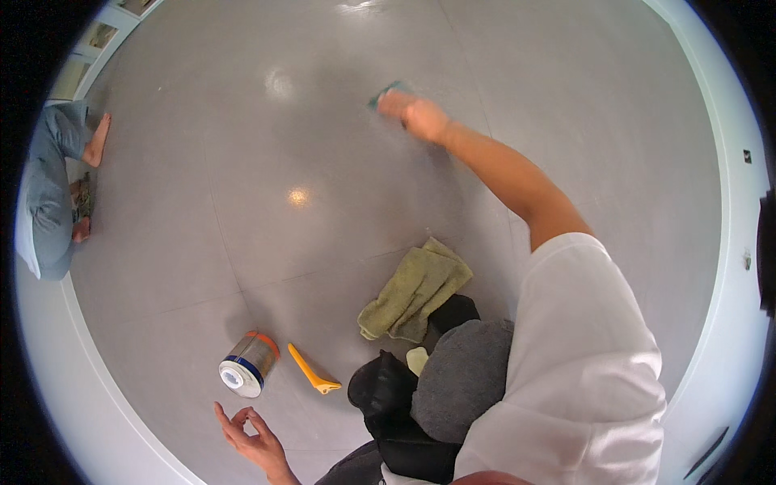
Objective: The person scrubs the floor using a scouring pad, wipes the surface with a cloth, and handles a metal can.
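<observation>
White sleeve (586,323) lay nearest the camera. Teal pad (391,92) was at the right hand (415,115), low on the floor (242,129), apparently to keep contact; whether pinched or pressed flat, blur prevented telling. Left hand (253,441), fingers loosely curled, held nothing near the can (260,356). Yellow tool (309,372) and towel (416,287) lay closer in, presumably for easy reach.

Probably a home: tiled floor (162,210), white walls (734,218) (and a bare foot (98,142)).
</observation>
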The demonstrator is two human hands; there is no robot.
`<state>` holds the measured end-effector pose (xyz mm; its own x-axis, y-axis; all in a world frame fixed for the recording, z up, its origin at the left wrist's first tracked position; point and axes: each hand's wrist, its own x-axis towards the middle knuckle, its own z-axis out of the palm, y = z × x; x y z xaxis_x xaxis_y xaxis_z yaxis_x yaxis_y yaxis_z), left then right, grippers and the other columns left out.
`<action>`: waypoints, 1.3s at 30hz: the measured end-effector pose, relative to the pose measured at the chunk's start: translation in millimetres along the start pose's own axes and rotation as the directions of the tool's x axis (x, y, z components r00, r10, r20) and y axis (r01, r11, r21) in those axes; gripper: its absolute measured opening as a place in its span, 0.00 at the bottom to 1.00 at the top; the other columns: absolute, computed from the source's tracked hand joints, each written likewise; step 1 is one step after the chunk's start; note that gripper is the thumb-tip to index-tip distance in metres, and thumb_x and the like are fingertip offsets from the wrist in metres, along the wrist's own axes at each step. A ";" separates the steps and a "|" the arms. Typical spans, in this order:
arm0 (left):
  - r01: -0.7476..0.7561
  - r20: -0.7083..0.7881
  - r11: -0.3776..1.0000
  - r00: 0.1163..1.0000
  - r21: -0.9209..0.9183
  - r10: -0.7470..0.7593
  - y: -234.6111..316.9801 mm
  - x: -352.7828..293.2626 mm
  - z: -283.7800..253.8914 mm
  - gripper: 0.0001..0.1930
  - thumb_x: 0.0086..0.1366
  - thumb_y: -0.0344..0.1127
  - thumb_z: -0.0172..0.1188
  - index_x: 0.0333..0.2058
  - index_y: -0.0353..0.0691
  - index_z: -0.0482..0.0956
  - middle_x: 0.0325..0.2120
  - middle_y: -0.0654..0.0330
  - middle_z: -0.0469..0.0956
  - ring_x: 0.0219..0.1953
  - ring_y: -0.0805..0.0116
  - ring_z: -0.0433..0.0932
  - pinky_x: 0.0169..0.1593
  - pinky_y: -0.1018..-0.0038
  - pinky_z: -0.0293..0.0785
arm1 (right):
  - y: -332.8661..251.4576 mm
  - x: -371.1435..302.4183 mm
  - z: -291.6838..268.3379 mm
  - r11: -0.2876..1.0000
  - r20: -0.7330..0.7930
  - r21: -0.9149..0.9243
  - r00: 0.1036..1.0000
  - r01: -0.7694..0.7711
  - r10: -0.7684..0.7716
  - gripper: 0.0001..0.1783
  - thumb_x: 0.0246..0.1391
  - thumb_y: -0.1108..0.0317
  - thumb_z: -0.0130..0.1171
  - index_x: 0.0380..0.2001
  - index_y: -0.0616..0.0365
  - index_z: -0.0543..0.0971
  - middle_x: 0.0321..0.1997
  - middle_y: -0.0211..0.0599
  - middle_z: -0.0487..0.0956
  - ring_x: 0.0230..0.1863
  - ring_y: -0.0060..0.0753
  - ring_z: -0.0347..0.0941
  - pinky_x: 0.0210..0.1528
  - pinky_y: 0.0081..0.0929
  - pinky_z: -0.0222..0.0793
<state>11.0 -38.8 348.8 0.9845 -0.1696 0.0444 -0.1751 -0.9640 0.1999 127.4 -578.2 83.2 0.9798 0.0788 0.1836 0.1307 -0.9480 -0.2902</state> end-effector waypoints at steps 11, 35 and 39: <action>0.098 0.026 0.994 0.995 -0.056 -0.096 6.4 -10.1 -12.2 0.29 0.58 0.31 0.52 0.58 0.40 0.54 0.26 0.57 0.72 0.32 0.67 0.70 0.42 0.71 0.66 | -85.2 -230.6 -49.7 0.927 0.236 -0.142 0.898 -0.347 0.372 0.33 0.52 0.56 0.46 0.55 0.69 0.56 0.62 0.52 0.50 0.65 0.48 0.42 0.65 0.37 0.37; -0.489 0.488 0.820 0.660 -0.298 0.571 53.6 6.3 85.4 0.34 0.44 0.32 0.62 0.53 0.43 0.60 0.51 0.54 0.61 0.52 0.56 0.62 0.56 0.56 0.52 | -32.6 -135.6 -15.5 0.902 -0.257 0.024 0.869 -0.432 0.423 0.15 0.51 0.66 0.51 0.41 0.60 0.75 0.50 0.40 0.71 0.53 0.44 0.63 0.56 0.34 0.57; -0.625 0.408 0.727 0.606 -0.286 0.682 49.8 10.4 111.5 0.36 0.45 0.35 0.62 0.55 0.46 0.57 0.56 0.55 0.55 0.56 0.56 0.57 0.57 0.53 0.50 | -75.2 -176.6 -34.3 0.798 -0.144 -0.005 0.790 -0.603 0.596 0.18 0.47 0.64 0.55 0.43 0.58 0.74 0.51 0.42 0.70 0.53 0.44 0.64 0.55 0.36 0.57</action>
<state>13.5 -111.4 250.1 0.4812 -0.8441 -0.2364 -0.7449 -0.5359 0.3974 -60.7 -531.4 104.9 0.8301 -0.5472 0.1075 -0.4872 -0.8055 -0.3374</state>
